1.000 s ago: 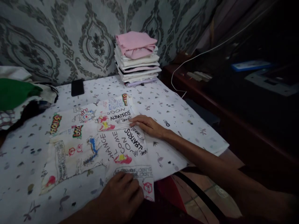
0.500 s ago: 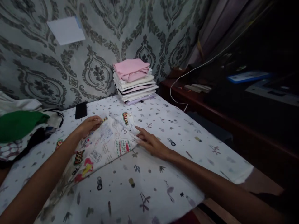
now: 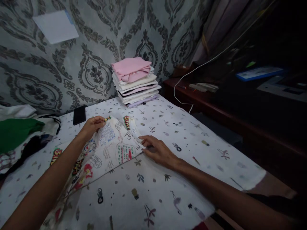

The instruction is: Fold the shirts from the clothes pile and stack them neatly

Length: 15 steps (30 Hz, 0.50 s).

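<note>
A white T-shirt [image 3: 110,147] covered in colourful printed lettering and doodles lies partly folded on the patterned cloth. My left hand [image 3: 92,127] pinches its far edge, lifting the fabric a little at that spot. At the right end of the shirt, by what looks like the neckline, my right hand [image 3: 158,151] grips the edge between thumb and fingers. The shirt's near left part trails under my left forearm, which hides some of it.
A stack of folded clothes [image 3: 134,86] with a pink one on top stands against the wall. Left lies a heap of loose clothes [image 3: 19,137]; near it is a black phone [image 3: 79,115]. A dark red wooden desk [image 3: 172,87] with a white cable [image 3: 175,91] borders the right side.
My left hand has drawn the shirt's far edge up slightly, and the fabric looks tauter. The right hand stays at the right edge. The view has shifted slightly.
</note>
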Available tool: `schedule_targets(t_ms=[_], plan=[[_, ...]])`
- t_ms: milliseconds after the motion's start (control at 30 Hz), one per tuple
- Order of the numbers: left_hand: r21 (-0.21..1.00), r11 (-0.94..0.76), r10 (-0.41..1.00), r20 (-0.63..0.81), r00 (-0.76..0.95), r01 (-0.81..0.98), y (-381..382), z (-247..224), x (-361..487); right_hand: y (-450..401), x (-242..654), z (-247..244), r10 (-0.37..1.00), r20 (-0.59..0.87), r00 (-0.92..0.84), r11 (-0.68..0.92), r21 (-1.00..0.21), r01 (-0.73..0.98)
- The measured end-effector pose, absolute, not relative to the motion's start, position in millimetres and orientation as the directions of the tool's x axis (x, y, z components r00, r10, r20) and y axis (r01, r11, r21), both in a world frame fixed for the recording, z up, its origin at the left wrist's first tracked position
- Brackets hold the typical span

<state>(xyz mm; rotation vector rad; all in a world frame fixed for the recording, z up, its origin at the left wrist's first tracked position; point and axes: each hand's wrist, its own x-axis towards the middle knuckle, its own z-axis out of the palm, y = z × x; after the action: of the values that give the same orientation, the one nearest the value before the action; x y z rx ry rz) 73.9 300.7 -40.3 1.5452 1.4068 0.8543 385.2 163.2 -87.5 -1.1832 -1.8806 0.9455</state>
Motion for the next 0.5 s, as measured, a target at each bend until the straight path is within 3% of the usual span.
schedule_targets(t_ms=[200,500], plan=[[0.828,-0.068,0.955,-0.107,0.276,0.557,317,-46,85,162,392,-94,0.909,0.234,-0.344,0.368,-0.837,0.405],[0.826,-0.054,0.965,-0.103,0.243,0.562,319,-52,83,162,394,-85,0.901,0.221,-0.374,0.353,-0.875,0.333]])
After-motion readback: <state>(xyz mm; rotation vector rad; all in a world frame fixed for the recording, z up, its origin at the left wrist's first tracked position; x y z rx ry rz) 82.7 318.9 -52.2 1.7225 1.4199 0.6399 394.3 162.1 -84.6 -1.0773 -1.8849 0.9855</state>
